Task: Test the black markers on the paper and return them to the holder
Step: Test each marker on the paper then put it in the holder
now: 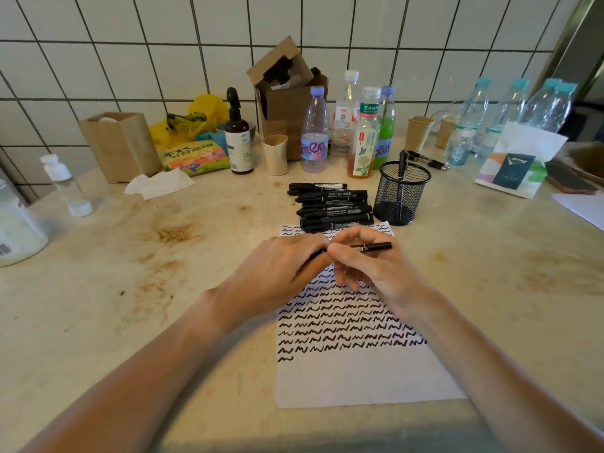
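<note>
A white sheet of paper (359, 377) lies on the counter, covered with rows of black squiggles. Both hands meet above its upper part around one black marker (376, 247), held level. My left hand (277, 273) grips the marker's left end, which is hidden in the fingers. My right hand (376, 273) pinches the marker's middle, and its right end sticks out. A pile of several black markers (333, 206) lies just beyond the paper. To the pile's right stands a black mesh holder (400, 194) with one marker (402, 165) upright in it.
Bottles (314, 132), paper cups (420, 132), a cardboard box (291, 93), a brown pump bottle (238, 138) and a snack bag (192, 156) line the tiled wall. Two more markers (428, 160) lie behind the holder. A tissue pack (516, 168) sits at right, a small plastic bottle (65, 184) at left.
</note>
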